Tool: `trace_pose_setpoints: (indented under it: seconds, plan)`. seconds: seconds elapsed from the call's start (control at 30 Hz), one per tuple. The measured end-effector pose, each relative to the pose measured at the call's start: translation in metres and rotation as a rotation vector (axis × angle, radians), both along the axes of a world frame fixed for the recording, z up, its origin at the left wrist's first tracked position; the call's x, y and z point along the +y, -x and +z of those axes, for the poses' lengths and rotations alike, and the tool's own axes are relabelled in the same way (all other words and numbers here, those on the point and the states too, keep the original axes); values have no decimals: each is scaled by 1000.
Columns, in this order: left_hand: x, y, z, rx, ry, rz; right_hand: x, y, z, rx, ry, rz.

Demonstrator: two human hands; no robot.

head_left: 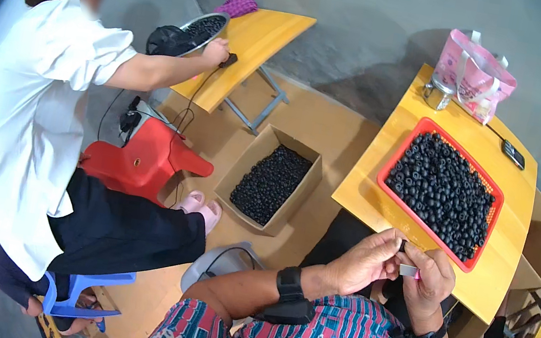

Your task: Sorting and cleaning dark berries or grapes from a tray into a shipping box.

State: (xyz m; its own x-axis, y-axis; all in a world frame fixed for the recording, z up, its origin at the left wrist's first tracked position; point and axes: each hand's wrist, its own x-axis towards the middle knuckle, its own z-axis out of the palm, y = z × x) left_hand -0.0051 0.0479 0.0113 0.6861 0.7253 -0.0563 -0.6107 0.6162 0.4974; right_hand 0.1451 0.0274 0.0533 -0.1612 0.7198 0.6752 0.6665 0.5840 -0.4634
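Note:
My left hand (369,261) is closed, thumb and fingertips pinching a small black rubber-like part (402,246). Close against it, my right hand (433,278) grips a small flat blade (406,270), silvery with a pink end; its fingertips also reach the black part. Both hands are over the near edge of the yellow table (365,197). Just beyond them a red plastic basket (395,162) is full of black ring-shaped parts (441,189). Fingers partly hide the held part.
A pink bag (472,77), a metal mug (437,94) and a phone (513,154) sit on my table. On the floor is a cardboard box (306,192) of black parts. At left a person in white (43,83) tilts a basin (220,19) beside another table and red stool (134,158).

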Motion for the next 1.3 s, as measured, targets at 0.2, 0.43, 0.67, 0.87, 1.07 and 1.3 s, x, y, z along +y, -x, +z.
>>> trace_pose_setpoints:
  seconds: [0.2, 0.43, 0.67, 0.87, 1.07, 1.3]
  plan:
    - [2, 2, 0, 108, -156, 1, -1, -2, 2, 147, 157, 12]
    - [5, 6, -4, 76, -179, -40, -1, -1, 7, 206, 276, 69]
    - [6, 0, -3, 133, -205, -82, -9, -10, 10, 210, 315, 43]
    - [10, 5, 0, 233, -280, -155, -5, -24, 5, 251, 477, 19]
    - [27, 13, 2, -27, -100, -62, 10, -31, 5, 353, 388, 131]
    - [19, 6, 8, 63, -108, -32, -4, -19, 5, -127, 214, 64]
